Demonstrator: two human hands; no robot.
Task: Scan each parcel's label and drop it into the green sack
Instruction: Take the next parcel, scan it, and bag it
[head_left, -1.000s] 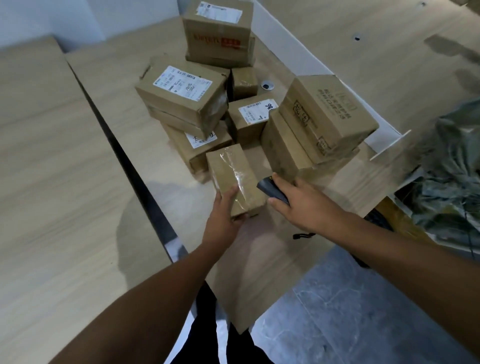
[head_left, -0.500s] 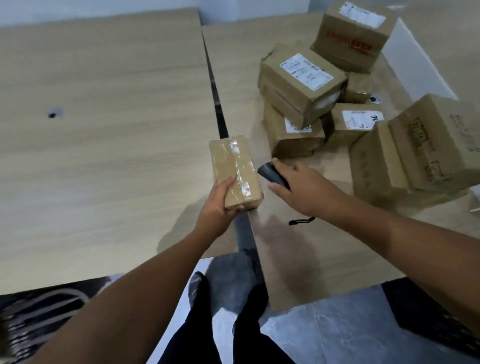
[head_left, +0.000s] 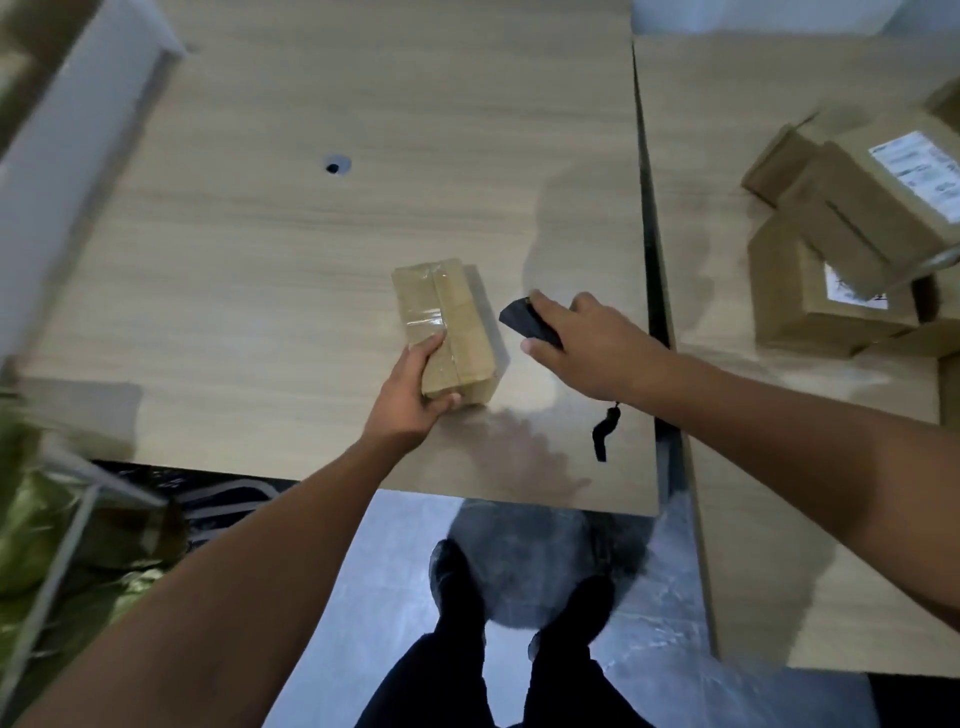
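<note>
The left hand (head_left: 410, 395) grasps a taped parcel (head_left: 449, 327) by its near end, holding it above the table (head_left: 291, 208) near the middle. Just right of it, the right hand (head_left: 587, 348) is clenched on a black scanner (head_left: 524, 323), its strap (head_left: 605, 434) dangling. More parcels (head_left: 852, 234) sit far right. The green sack (head_left: 31, 525) is at the near left edge.

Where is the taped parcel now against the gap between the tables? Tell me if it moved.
Yes. The taped parcel moved left, from over the gap to the left table.
</note>
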